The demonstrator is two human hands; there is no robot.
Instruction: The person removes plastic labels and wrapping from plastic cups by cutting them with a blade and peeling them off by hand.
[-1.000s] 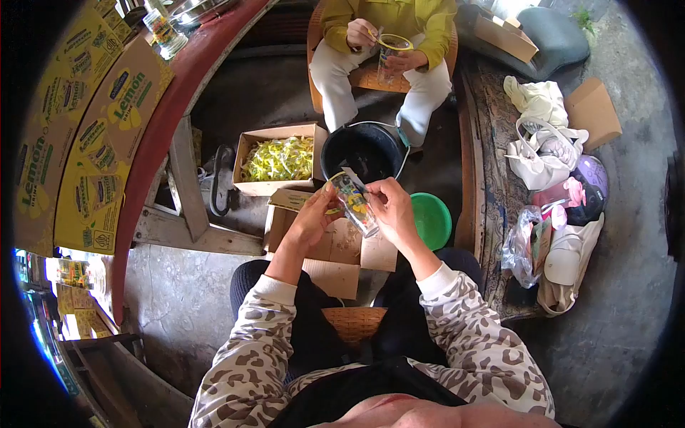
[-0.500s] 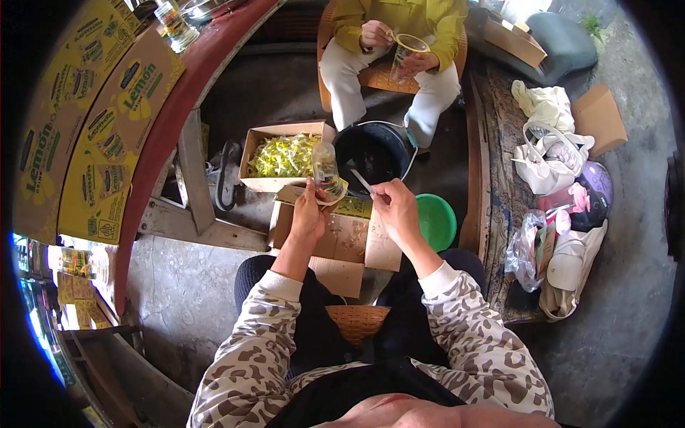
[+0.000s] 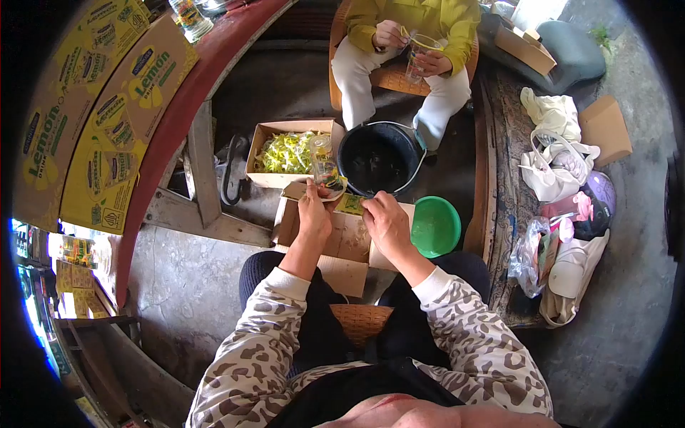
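The right hand (image 3: 389,225) has come away from the glass (image 3: 323,160): a second ago both hands were on it, and half a second ago the right held a pale strip out to one side. That strip can no longer be made out. The right grip is drawn nearly closed on the near side of the bucket (image 3: 378,160), beside a yellow patch; whether it has hold of anything I cannot tell. The left hand (image 3: 314,214) alone has the glass, its grip curled around the lower end, at the bucket's near left. The glass has turned too, its upper end now pointing away from the body. I judge this as one-handed holding, which leaves the right hand free for finer work.

Counted from near to far: one wicker seat (image 3: 362,321), well to the near side of the bucket; one open carton (image 3: 344,274), between seat and bucket; one green basin (image 3: 435,228), at the bucket's near right; one bucket; one box (image 3: 278,180) just left of it, heaped with yellow strips (image 3: 289,151) too many to count. Beyond the bucket sits one co-worker (image 3: 407,78), two hands on a second glass (image 3: 419,53). A third glass (image 3: 191,16) stands on the red tabletop (image 3: 221,55), far left of the bucket.
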